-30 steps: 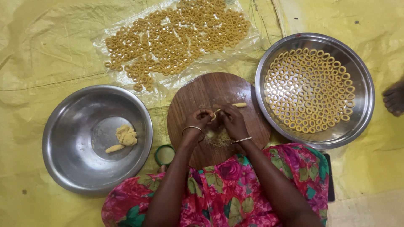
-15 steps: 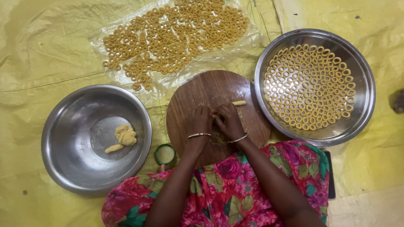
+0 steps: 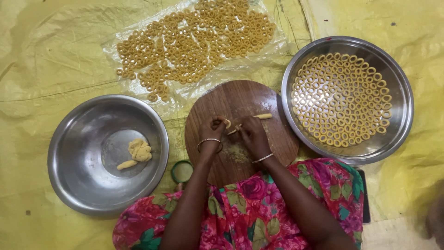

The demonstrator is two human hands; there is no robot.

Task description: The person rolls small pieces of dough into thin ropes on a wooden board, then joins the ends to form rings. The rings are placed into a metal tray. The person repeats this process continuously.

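Since half a second ago, both hands have parted slightly on the round wooden board. Left hand pinches a curled dough ring; right hand grips a thin dough rope lying toward the ring-filled steel tray.

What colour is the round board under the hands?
Brown wood, the board, seen in the head view.

1 head-worn view looks almost straight down from above the seated person, whose patterned lap fills the bottom edge. It sits high enough to take in the round wooden board at centre, the steel bowl on the left, the wide steel plate on the right and the clear plastic sheet along the top, all on a yellow floor cover
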